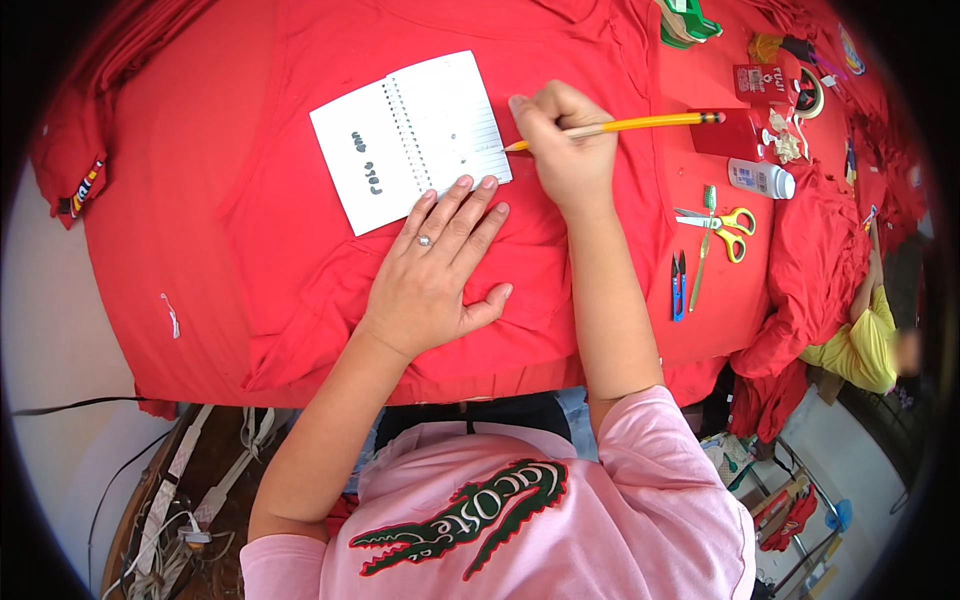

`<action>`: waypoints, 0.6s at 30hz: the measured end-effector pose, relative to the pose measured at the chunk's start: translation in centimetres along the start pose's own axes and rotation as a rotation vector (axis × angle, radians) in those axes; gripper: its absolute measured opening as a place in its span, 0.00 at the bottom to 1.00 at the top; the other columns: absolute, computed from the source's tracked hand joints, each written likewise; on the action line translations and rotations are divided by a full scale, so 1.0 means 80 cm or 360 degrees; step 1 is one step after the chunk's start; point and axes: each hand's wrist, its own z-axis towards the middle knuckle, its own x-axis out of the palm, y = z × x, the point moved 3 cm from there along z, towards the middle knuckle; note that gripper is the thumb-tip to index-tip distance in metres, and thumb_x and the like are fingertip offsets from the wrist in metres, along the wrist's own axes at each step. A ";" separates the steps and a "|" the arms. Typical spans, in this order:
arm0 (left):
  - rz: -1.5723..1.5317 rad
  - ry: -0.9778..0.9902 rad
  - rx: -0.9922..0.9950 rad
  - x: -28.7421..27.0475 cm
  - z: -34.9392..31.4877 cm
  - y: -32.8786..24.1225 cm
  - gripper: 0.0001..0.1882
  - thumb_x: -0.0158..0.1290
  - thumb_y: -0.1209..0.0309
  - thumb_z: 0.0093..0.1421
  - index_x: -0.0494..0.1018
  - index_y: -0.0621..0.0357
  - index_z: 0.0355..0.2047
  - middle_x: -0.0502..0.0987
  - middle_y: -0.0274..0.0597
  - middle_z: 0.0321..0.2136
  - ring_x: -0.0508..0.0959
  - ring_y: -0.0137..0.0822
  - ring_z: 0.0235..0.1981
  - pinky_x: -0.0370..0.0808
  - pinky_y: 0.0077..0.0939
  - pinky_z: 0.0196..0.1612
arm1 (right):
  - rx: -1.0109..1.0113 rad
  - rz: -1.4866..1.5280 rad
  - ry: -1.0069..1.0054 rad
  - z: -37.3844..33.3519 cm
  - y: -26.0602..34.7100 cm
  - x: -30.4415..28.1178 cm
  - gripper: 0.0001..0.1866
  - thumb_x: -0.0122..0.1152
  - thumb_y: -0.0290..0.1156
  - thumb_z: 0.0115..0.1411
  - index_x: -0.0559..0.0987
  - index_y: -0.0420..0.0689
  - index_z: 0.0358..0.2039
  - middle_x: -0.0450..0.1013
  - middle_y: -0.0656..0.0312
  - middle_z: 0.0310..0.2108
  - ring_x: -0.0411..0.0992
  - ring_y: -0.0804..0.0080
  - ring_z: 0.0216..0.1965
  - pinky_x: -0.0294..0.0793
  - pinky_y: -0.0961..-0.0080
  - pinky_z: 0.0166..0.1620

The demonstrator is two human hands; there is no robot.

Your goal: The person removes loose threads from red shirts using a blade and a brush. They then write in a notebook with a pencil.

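Note:
A small spiral notebook (365, 150) lies spread on red fabric (590, 40), its left page bearing dark handwriting and its right page ruled with a few faint marks. My left hand (440, 255) rests with fingers spread, fingertips on the notebook's lower edge and the palm on the fabric; a ring shows on one finger. A yellow pencil (650, 122) is gripped in my right hand (570, 150), its tip at the right edge of the ruled page and its eraser end pointing right.
To the right lie yellow-handled scissors (735, 225), a green-bristled brush (709, 200), blue thread snips (678, 290), a white bottle (762, 180), red boxes (730, 132) and a tape roll (810, 95). A green holder (685, 25) stands farther back. Another person's yellow sleeve (865, 345) shows at far right.

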 end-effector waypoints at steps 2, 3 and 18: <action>-0.0001 0.0005 -0.0002 0.000 -0.001 0.000 0.38 0.62 0.53 0.58 0.71 0.55 0.67 0.65 0.46 0.72 0.64 0.48 0.73 0.60 0.52 0.74 | 0.0159 0.0398 -0.0018 0.004 0.003 -0.009 0.22 0.63 0.18 0.62 0.62 0.45 0.17 0.62 0.70 0.15 0.57 0.85 0.19 0.57 0.78 0.22; -0.0005 0.0006 -0.0001 -0.001 -0.001 0.001 0.38 0.62 0.53 0.58 0.71 0.55 0.67 0.65 0.46 0.72 0.64 0.48 0.74 0.60 0.52 0.74 | 0.0140 0.0582 -0.0009 0.008 0.000 -0.015 0.23 0.63 0.20 0.65 0.63 0.48 0.17 0.65 0.68 0.15 0.61 0.83 0.18 0.61 0.79 0.23; -0.0194 -0.1008 -0.0797 -0.012 -0.021 0.035 0.26 0.54 0.77 0.66 0.61 0.67 0.62 0.51 0.59 0.74 0.61 0.57 0.71 0.60 0.51 0.72 | 0.0371 0.0841 -0.0016 0.016 0.004 -0.027 0.22 0.51 0.46 0.78 0.78 0.37 0.42 0.65 0.64 0.13 0.62 0.77 0.13 0.72 0.72 0.24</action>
